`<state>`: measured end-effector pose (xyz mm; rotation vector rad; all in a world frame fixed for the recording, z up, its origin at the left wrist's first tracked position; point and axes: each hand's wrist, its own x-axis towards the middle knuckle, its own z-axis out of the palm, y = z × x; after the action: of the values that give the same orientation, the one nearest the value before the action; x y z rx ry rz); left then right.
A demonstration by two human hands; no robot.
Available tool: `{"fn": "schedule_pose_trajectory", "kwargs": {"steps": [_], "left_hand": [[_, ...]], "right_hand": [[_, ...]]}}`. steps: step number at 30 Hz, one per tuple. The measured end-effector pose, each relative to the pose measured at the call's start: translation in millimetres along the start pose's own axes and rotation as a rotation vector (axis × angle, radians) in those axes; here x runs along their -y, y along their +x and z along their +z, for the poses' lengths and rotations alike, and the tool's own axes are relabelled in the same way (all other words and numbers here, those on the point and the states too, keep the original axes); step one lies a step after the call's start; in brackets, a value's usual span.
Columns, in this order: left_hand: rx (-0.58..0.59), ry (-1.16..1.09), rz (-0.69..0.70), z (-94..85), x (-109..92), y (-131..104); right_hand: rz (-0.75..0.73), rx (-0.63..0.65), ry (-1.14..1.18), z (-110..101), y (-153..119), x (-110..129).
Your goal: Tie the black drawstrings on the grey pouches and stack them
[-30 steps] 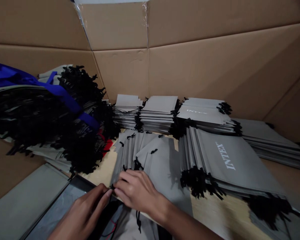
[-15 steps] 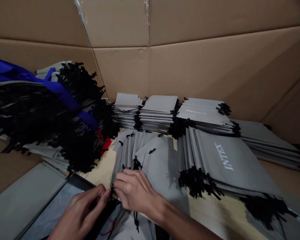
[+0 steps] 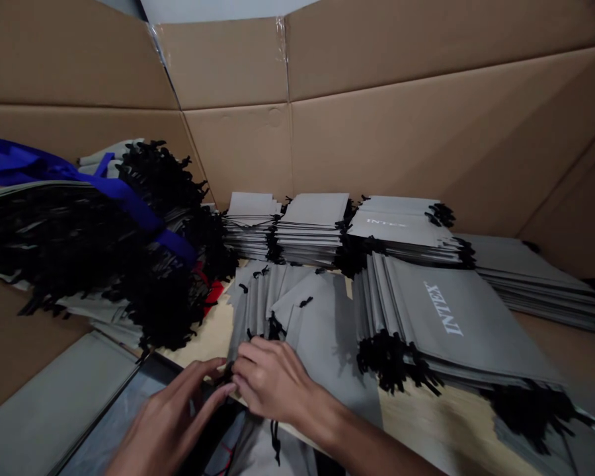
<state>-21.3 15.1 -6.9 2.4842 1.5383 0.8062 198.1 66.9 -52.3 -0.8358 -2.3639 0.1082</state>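
Grey pouches lie at two o'clock from the left hand; its thumb and forefinger are now parted around black cord (pinched together half a second ago), suggesting, I judge, a regrip mid-work. Right hand stays bunched beside it; its hold I cannot tell.

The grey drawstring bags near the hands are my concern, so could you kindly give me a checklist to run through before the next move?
1. Left hand and right hand close together: ok, fingertips side by side.
2. Secure hold between the fingertips: cannot tell, the fingers hide too much.
3. Loose grey drawstring bags squared up: not ok, they lie fanned and overlapping.
4. INTEX-printed bag stack apart from the hands: ok, it lies to their right.
5. Blue strap fastened around the bag bundle: cannot tell, no fastening shows.
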Motion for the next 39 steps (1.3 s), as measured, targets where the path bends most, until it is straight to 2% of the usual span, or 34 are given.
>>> {"fn": "schedule_pose_trajectory", "kwargs": {"steps": [6,14,20,28,35,39], "left_hand": [[0.056,0.043,0.102,2.6,5,1],[0.15,0.18,0.048,2.5,-5,4],[0.211,0.055,-0.037,4.2,-6,4],[0.183,-0.098,-0.109,11.0,-3,4],[0.123,-0.177,-0.112,6.4,-13,7],[0.169,-0.208,-0.218,0.0,-2,-1]], "right_hand": [[-0.028,-0.009,-0.034,2,-1,1],[-0.081,0.021,-0.073,-6,0,6],[-0.11,0.026,-0.063,-5,0,6],[-0.063,0.033,-0.024,-3,0,5],[-0.087,0.041,-0.015,-6,1,5],[-0.074,0.003,0.028,-4,-1,1]]}}
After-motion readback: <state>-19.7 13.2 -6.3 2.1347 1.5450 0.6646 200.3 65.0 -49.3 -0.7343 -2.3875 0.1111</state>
